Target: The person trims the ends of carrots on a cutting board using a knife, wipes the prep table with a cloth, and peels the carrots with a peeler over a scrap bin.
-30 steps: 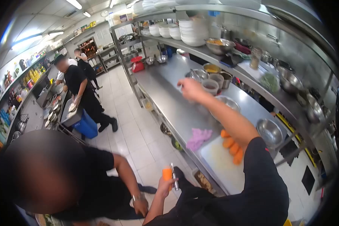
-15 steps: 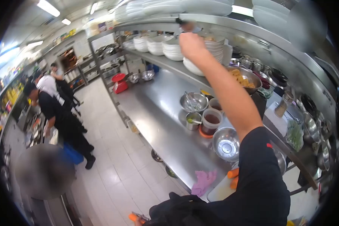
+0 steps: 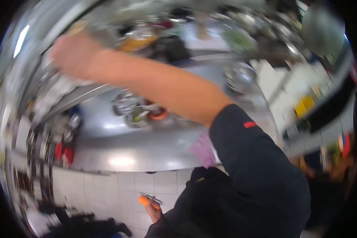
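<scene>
My left hand [image 3: 154, 212], low in the view beside my dark clothing, is closed around an orange carrot [image 3: 143, 200] and a metal peeler [image 3: 152, 198]. My right arm stretches across the steel table to the upper left. At its end my right hand [image 3: 75, 55] is smeared by motion, so its fingers and anything in them cannot be made out. It is nearest to the shelf with the stacked white bowls [image 3: 53, 95]. A pink cloth [image 3: 204, 150] lies at the table's near edge, by my sleeve.
Under my forearm stand a metal bowl [image 3: 125, 104] and a small pot with something green [image 3: 138, 115]. A large steel bowl [image 3: 240, 77] is at the right. A red scale [image 3: 63, 154] sits at the left end. People in dark clothing [image 3: 87, 227] are at lower left.
My view has swung to the right and blurred, so the table now runs across it. My right arm is still stretched toward the shelf. My left hand shows more fully, with carrot and peeler.
</scene>
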The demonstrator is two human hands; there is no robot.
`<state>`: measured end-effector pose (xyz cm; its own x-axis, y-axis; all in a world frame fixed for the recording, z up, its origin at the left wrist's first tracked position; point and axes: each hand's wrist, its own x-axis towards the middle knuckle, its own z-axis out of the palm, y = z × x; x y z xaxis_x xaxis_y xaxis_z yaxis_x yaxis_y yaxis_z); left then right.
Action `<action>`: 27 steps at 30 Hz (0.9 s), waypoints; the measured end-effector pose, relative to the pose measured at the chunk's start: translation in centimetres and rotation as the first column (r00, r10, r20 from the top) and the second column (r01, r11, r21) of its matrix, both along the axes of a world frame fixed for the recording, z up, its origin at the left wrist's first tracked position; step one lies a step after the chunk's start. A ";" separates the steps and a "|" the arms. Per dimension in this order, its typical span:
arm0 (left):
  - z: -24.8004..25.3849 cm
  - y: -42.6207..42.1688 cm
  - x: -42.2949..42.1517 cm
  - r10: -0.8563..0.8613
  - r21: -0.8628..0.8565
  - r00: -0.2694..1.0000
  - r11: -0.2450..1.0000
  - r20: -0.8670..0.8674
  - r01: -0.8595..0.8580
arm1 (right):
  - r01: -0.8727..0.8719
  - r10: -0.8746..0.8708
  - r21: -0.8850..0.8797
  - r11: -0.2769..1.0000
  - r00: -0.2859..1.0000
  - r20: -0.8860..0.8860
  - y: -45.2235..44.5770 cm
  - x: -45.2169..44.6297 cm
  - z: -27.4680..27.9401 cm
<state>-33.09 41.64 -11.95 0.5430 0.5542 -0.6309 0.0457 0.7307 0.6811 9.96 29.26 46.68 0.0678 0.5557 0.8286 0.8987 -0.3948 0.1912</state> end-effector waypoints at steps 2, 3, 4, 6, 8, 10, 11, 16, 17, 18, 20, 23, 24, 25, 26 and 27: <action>2.9 2.6 3.1 -0.070 0.065 0.997 0.995 -0.013 0.071 | -0.010 0.010 0.094 0.996 1.000 0.000 -3.9 -2.3 -3.6; 3.6 3.6 4.4 -0.080 0.080 0.997 0.994 0.003 0.079 | -0.024 0.026 0.166 0.986 1.000 -0.011 -5.7 -3.7 -5.5; 4.4 4.6 5.4 -0.184 0.075 0.982 0.981 0.029 0.181 | -0.005 0.016 0.199 0.980 0.998 -0.055 -8.1 -5.3 -7.9; 6.9 4.8 7.4 -0.336 0.107 0.941 0.937 0.029 0.332 | 0.000 0.038 0.283 0.959 0.991 -0.129 -13.8 -9.4 -12.7; 9.5 4.0 9.7 -0.479 0.133 0.873 0.874 0.089 0.467 | 0.061 0.024 0.404 0.913 0.979 -0.201 -18.0 -12.5 -19.7; 9.0 3.1 12.5 -0.515 0.164 0.851 0.852 0.100 0.497 | 0.279 -0.163 0.340 0.898 0.929 -0.332 -24.3 -16.0 -26.0; 8.9 2.4 13.4 -0.514 0.206 0.851 0.849 0.106 0.487 | 0.411 -0.318 0.271 0.871 0.890 -0.326 -27.4 -17.4 -28.9; 11.8 -5.5 18.2 -0.656 0.207 0.731 0.754 0.189 0.623 | 0.764 -0.580 0.110 0.636 0.567 -0.585 -41.3 -21.2 -42.9; 11.7 -6.7 18.6 -0.659 0.207 0.726 0.752 0.197 0.626 | 0.797 -0.606 0.090 0.597 0.521 -0.602 -43.6 -21.5 -44.9; 11.8 -7.7 18.7 -0.688 0.204 0.701 0.726 0.190 0.657 | 0.799 -0.607 0.092 0.594 0.521 -0.600 -45.6 -21.9 -46.9; 13.0 -10.7 18.9 -0.703 0.205 0.687 0.711 0.185 0.673 | 0.851 -0.613 0.041 0.524 0.410 -0.675 -49.0 -21.8 -49.8; 12.5 -14.1 18.9 -0.702 0.219 0.688 0.712 0.185 0.668 | 0.852 -0.576 0.099 0.514 0.429 -0.696 -52.0 -20.7 -52.3; 12.3 -15.3 18.9 -0.691 0.231 0.707 0.720 0.151 0.655 | 0.844 -0.569 0.093 0.528 0.433 -0.699 -52.8 -20.0 -52.1; 11.8 -16.2 18.9 -0.681 0.226 0.720 0.729 0.133 0.647 | 0.843 -0.546 0.187 0.504 0.479 -0.688 -52.7 -19.7 -51.5; 11.2 -16.9 19.2 -0.688 0.194 0.713 0.724 0.139 0.661 | 0.840 -0.523 0.277 0.467 0.515 -0.679 -52.3 -19.8 -51.0; 10.9 -18.1 19.5 -0.698 0.165 0.701 0.716 0.148 0.678 | 0.843 -0.511 0.269 0.466 0.504 -0.696 -52.2 -20.5 -50.5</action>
<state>-13.54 23.58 -1.01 0.8960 0.0273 -0.4432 0.3769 0.4809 0.7916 -10.59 -22.90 -3.77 0.6575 -0.3744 0.6539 0.1563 -0.7812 -0.6044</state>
